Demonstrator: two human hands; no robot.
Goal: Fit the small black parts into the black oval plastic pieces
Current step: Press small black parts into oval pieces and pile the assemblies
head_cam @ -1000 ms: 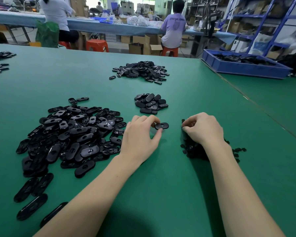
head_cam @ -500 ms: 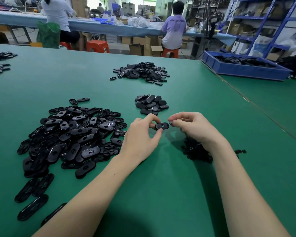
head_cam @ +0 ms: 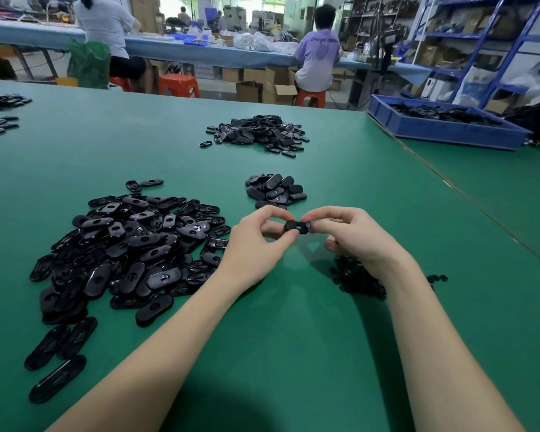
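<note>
My left hand (head_cam: 256, 244) pinches a black oval plastic piece (head_cam: 295, 227) between thumb and fingers, held a little above the green table. My right hand (head_cam: 353, 235) meets it from the right, its thumb and forefinger pinching a small black part (head_cam: 308, 225) against the oval piece's right end. A big heap of black oval pieces (head_cam: 128, 251) lies to the left. A dark pile of small black parts (head_cam: 356, 279) sits under my right wrist, partly hidden by it.
A small stack of oval pieces (head_cam: 276, 190) lies just beyond my hands, a larger heap (head_cam: 259, 132) farther back. A blue bin (head_cam: 449, 132) stands at the back right. The green table (head_cam: 293, 338) joins another along a seam on the right. People sit at a far bench.
My right hand left the pile of small parts and moved left and up with a part pinched, meeting the oval piece in my left hand. My left hand rose slightly.
</note>
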